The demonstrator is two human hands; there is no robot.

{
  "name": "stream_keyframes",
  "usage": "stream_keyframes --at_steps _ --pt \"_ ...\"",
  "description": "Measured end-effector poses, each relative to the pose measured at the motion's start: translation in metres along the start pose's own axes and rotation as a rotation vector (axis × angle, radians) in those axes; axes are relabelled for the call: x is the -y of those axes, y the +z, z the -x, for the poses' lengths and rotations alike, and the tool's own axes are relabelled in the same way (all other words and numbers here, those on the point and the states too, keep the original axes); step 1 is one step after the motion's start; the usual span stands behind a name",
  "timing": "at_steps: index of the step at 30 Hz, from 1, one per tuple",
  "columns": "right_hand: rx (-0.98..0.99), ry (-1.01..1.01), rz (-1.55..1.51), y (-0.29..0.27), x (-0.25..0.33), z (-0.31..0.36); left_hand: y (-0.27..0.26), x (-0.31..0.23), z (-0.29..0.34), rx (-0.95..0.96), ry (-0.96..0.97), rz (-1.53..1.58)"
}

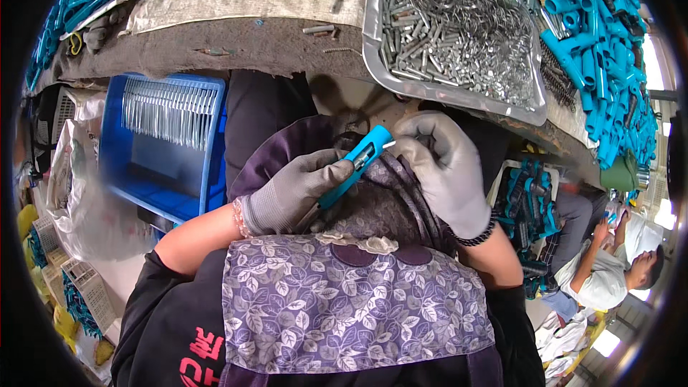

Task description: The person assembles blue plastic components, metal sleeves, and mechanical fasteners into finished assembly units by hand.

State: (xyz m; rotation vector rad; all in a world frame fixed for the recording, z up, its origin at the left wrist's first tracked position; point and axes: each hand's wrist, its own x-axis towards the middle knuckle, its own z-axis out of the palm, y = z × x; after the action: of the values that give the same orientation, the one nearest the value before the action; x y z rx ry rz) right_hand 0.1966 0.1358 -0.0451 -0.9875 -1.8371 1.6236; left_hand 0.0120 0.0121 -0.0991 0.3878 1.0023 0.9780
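Note:
My left hand (301,188), in a grey glove, is closed round a blue tubular handle (378,136) with a long slot in its side. Dark and metallic parts show inside the slot. The handle is held tilted above my lap, its far end up and to the right. My right hand (455,175), also gloved, is beside that end with thumb and fingers pinched together. A small pale metal pin (389,145) sticks out between the handle and those fingertips. How deep the pin sits in the handle cannot be made out.
A grey tray (527,110) of metal pins and springs stands on the bench ahead. Blue tubes (595,57) are heaped at far right. At left is a blue crate (106,136) with a row of metal pieces. Finished-looking blue-and-black parts (529,201) and another person (602,276) are at right.

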Motion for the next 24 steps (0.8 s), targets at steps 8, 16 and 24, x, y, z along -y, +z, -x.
stream_keyframes --at_steps 8,16,24 --pt "0.036 0.290 -0.095 -0.010 -0.066 -0.003 0.012 -0.029 -0.003 0.001 -0.298 -0.246" --pt "-0.029 0.394 -0.140 -0.014 -0.069 0.005 0.022 -0.031 -0.011 -0.027 -0.361 -0.482" --pt "0.012 0.159 -0.192 -0.014 -0.047 0.015 0.012 -0.016 -0.005 0.081 -0.228 -0.091"
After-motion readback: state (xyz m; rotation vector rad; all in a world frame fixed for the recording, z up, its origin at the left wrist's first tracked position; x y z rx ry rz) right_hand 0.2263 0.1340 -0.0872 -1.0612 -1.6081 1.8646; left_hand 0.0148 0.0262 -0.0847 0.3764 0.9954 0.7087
